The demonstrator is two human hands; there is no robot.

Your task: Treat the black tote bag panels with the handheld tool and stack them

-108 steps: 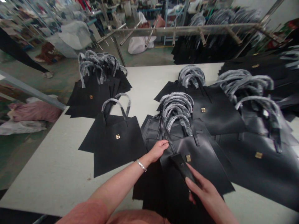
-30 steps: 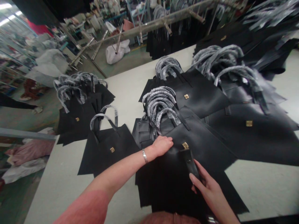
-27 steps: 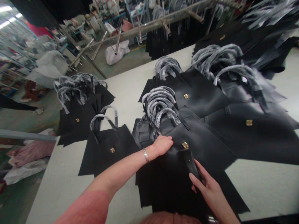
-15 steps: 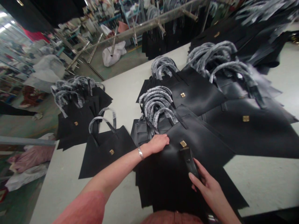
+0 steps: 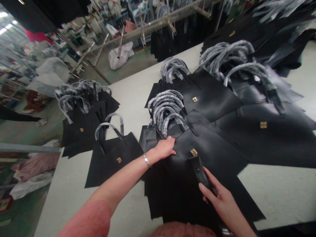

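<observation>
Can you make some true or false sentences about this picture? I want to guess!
1. The left hand lies flat on a black bag. True.
2. A bracelet is on the right wrist. False: it is on the left wrist.
3. The right hand touches a black strap. True.
4. The bags lie on the floor. False: they lie on a white table.
5. Some handles are wrapped in shiny plastic. True.

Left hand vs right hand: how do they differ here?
The left hand lies flat on the black leather bag, while the right hand curls around its black strap. The left wrist wears a metal bracelet; the right shows none. Both are bare.
</observation>
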